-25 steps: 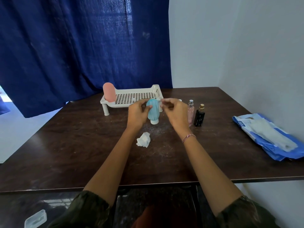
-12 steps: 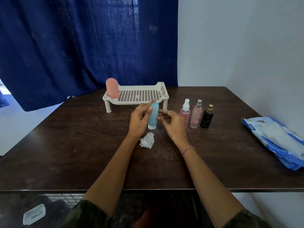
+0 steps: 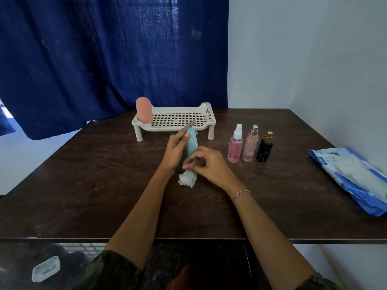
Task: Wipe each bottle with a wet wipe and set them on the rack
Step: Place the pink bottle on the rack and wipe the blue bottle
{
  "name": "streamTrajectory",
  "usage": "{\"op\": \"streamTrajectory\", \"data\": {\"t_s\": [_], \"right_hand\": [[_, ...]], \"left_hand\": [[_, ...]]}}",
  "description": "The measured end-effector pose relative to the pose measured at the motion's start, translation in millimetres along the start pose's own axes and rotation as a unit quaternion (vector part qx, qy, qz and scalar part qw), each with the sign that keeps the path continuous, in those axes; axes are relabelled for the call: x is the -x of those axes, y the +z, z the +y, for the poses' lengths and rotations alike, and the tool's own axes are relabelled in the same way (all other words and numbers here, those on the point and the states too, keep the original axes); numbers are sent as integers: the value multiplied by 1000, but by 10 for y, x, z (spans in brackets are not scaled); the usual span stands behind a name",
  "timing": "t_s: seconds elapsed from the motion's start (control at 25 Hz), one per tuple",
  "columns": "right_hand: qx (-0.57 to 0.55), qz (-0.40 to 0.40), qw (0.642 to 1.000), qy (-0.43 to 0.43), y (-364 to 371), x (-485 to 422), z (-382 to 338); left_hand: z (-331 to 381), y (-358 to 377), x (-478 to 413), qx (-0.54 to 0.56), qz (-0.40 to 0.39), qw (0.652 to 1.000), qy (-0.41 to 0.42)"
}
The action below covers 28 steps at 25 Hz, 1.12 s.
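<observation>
A crumpled wet wipe [image 3: 187,179] lay on the bench [image 3: 104,185] just under the right hand [image 3: 206,164], whose curled grip could not be judged full or empty, while the left hand [image 3: 178,149] gripped the blue bottle [image 3: 192,143] before the rack [image 3: 173,128] bearing a pink bottle [image 3: 144,110].

Dark bench [image 3: 104,185] carrying: white perforated rack [image 3: 207,116] with pink bottle [image 3: 143,110] upright at its left end; teal bottle [image 3: 192,143] held nearly upright by left hand [image 3: 176,151], right hand [image 3: 209,166] curled at its lower end above crumpled wet wipe [image 3: 187,179]; three small spray bottles [image 3: 250,145] in a row; blue packet [image 3: 351,176] at right edge.
</observation>
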State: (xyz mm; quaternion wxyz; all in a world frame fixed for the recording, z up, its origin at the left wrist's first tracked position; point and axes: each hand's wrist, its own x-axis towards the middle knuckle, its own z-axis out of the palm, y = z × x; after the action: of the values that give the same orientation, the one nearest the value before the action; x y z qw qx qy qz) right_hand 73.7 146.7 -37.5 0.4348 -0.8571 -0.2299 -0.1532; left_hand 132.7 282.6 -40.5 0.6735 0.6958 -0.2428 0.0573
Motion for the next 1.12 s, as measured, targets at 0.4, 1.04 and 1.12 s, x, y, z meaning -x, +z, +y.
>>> {"op": "streamTrajectory", "data": {"t_s": [0.4, 1.04, 1.12], "right_hand": [[-20, -43, 999, 22, -43, -39, 67], [34, 322, 945, -38, -168, -89, 142], [60, 324, 943, -39, -161, -103, 155]], "left_hand": [[-11, -3, -9, 93, 22, 994, -46], [121, 291, 45, 259, -67, 959, -99], [130, 285, 35, 263, -75, 957, -99]]}}
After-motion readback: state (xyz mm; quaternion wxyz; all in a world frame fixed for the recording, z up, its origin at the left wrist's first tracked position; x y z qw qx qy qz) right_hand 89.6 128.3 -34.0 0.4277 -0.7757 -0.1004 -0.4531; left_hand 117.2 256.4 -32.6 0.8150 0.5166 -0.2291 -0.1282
